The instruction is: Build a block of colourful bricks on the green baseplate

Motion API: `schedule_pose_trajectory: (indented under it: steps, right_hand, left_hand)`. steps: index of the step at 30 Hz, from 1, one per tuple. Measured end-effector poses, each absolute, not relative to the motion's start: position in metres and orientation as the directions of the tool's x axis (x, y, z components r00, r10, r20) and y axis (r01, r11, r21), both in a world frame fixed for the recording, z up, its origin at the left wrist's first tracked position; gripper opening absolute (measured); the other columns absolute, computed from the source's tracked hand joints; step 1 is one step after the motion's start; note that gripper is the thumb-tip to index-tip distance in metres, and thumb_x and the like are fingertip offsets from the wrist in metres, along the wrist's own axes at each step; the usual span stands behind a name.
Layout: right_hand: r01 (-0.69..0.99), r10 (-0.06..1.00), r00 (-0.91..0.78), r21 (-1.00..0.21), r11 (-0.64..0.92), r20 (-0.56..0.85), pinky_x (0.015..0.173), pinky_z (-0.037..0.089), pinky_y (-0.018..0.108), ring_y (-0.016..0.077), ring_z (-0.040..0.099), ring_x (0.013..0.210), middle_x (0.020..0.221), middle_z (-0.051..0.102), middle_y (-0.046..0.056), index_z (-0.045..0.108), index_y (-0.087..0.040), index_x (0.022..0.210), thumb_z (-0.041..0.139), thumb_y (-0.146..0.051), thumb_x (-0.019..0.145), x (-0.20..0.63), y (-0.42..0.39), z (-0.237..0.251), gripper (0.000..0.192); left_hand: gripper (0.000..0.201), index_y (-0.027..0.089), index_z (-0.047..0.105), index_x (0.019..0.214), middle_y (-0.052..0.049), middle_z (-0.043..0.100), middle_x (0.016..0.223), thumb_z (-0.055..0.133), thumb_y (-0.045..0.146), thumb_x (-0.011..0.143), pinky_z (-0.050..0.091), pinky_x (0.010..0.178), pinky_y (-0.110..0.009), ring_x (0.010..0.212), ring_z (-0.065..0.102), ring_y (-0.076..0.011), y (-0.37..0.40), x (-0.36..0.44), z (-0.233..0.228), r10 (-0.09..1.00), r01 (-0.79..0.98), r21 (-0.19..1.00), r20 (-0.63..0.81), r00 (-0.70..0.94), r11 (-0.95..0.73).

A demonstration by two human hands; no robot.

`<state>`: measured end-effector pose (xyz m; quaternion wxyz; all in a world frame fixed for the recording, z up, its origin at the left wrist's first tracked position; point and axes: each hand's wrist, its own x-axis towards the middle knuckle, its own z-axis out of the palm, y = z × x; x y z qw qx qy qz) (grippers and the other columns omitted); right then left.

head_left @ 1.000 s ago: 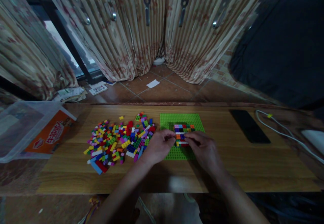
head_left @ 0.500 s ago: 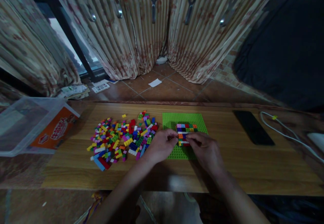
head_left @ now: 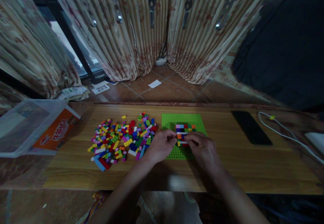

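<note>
A green studded baseplate (head_left: 170,120) lies on the wooden table (head_left: 227,163). On it stands a small multicoloured brick build (head_left: 184,129). My left hand (head_left: 160,146) rests at the build's left side, its fingertips touching the bricks. My right hand (head_left: 202,149) is at the near right of the build, thumb and fingers pinched on its front rows. Whether a loose brick sits between the fingers I cannot tell. A heap of loose coloured bricks (head_left: 121,139) lies left of the baseplate.
A clear plastic box (head_left: 22,122) with an orange label sits at the table's left end. A black phone (head_left: 250,127) and a white cable (head_left: 283,132) lie to the right. Striped curtains (head_left: 141,34) hang behind, over a tiled floor.
Both hands stay at the brick build with only small finger movements. The view has shifted slightly.
</note>
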<state>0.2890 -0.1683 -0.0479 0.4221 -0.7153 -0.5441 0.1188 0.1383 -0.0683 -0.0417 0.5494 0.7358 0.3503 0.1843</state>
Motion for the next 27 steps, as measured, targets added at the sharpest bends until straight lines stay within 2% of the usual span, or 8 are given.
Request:
schedule_pose_trajectory:
  steps: [4, 9, 11, 13, 17, 23, 25, 27]
  right_hand:
    - [0.576, 0.843, 0.459, -0.816, -0.042, 0.281, 0.078, 0.053, 0.034, 0.0198, 0.069, 0.082, 0.089, 0.075, 0.004, 0.075, -0.024, 0.084, 0.062, -0.032, 0.085, 0.291, -0.173, -0.046, 0.015]
    - [0.489, 0.648, 0.706, -0.859, -0.154, 0.286, 0.071, 0.054, 0.033, 0.0218, 0.07, 0.078, 0.088, 0.076, 0.008, 0.074, -0.019, 0.088, 0.062, -0.043, 0.083, 0.307, -0.174, -0.048, 0.027]
    - [0.513, 0.636, 0.727, -0.82, -0.252, 0.259, 0.067, 0.053, 0.033, 0.0223, 0.069, 0.073, 0.085, 0.076, 0.01, 0.074, -0.017, 0.093, 0.06, -0.045, 0.083, 0.313, -0.172, -0.051, 0.033]
    - [0.571, 0.669, 0.707, -0.745, -0.346, 0.23, 0.063, 0.051, 0.033, 0.0221, 0.068, 0.068, 0.082, 0.075, 0.01, 0.074, -0.017, 0.096, 0.056, -0.046, 0.084, 0.317, -0.171, -0.054, 0.036]
    - [0.667, 0.745, 0.634, -0.633, -0.393, 0.206, 0.063, 0.051, 0.034, 0.0235, 0.068, 0.069, 0.086, 0.075, 0.012, 0.073, -0.017, 0.1, 0.048, -0.046, 0.085, 0.317, -0.172, -0.058, 0.041]
    - [0.694, 0.744, 0.654, -0.497, -0.52, 0.135, 0.05, 0.044, 0.035, 0.0255, 0.062, 0.053, 0.07, 0.071, 0.01, 0.073, -0.019, 0.103, 0.05, -0.051, 0.083, 0.318, -0.175, -0.06, 0.044]
    - [0.703, 0.725, 0.667, -0.466, -0.537, 0.171, 0.05, 0.043, 0.036, 0.027, 0.063, 0.056, 0.071, 0.071, 0.011, 0.073, -0.019, 0.103, 0.05, -0.051, 0.083, 0.315, -0.174, -0.056, 0.044]
    - [0.723, 0.695, 0.667, -0.457, -0.518, 0.267, 0.053, 0.044, 0.036, 0.0284, 0.065, 0.063, 0.078, 0.072, 0.014, 0.073, -0.017, 0.103, 0.05, -0.049, 0.085, 0.309, -0.173, -0.051, 0.043]
  left_hand:
    - [0.015, 0.018, 0.068, 0.085, -0.003, 0.071, 0.083, 0.054, 0.02, 0.082, 0.048, 0.075, -0.028, 0.079, 0.064, -0.0168, -0.068, 0.138, -0.041, 0.705, 0.296, 0.946, -0.119, 0.699, -0.134]
    - [0.015, 0.018, 0.068, 0.088, -0.003, 0.072, 0.085, 0.054, 0.021, 0.082, 0.049, 0.075, -0.029, 0.079, 0.065, -0.0171, -0.069, 0.138, -0.04, 0.713, 0.313, 0.945, -0.152, 0.685, -0.099]
    - [0.016, 0.018, 0.068, 0.089, -0.003, 0.072, 0.085, 0.054, 0.021, 0.082, 0.05, 0.076, -0.029, 0.08, 0.066, -0.0175, -0.069, 0.138, -0.041, 0.724, 0.319, 0.941, -0.143, 0.675, -0.111]
    - [0.018, 0.018, 0.069, 0.093, -0.004, 0.073, 0.087, 0.054, 0.021, 0.082, 0.051, 0.078, -0.03, 0.082, 0.066, -0.0182, -0.07, 0.138, -0.042, 0.736, 0.325, 0.936, -0.124, 0.666, -0.136]
    - [0.025, 0.017, 0.07, 0.099, -0.006, 0.074, 0.094, 0.051, 0.02, 0.083, 0.051, 0.08, -0.03, 0.087, 0.067, -0.0194, -0.073, 0.139, -0.042, 0.735, 0.348, 0.915, -0.09, 0.672, -0.206]
    - [0.028, 0.018, 0.07, 0.102, -0.006, 0.074, 0.095, 0.052, 0.018, 0.081, 0.053, 0.078, -0.03, 0.085, 0.068, -0.0192, -0.076, 0.139, -0.04, 0.737, 0.4, 0.884, -0.102, 0.668, -0.241]
    - [0.028, 0.016, 0.07, 0.103, -0.007, 0.074, 0.095, 0.053, 0.018, 0.081, 0.053, 0.08, -0.029, 0.085, 0.068, -0.0194, -0.078, 0.139, -0.039, 0.736, 0.396, 0.886, -0.099, 0.67, -0.241]
    - [0.028, 0.016, 0.07, 0.103, -0.007, 0.075, 0.094, 0.053, 0.018, 0.081, 0.053, 0.081, -0.029, 0.084, 0.068, -0.019, -0.078, 0.138, -0.038, 0.738, 0.386, 0.892, -0.094, 0.668, -0.236]
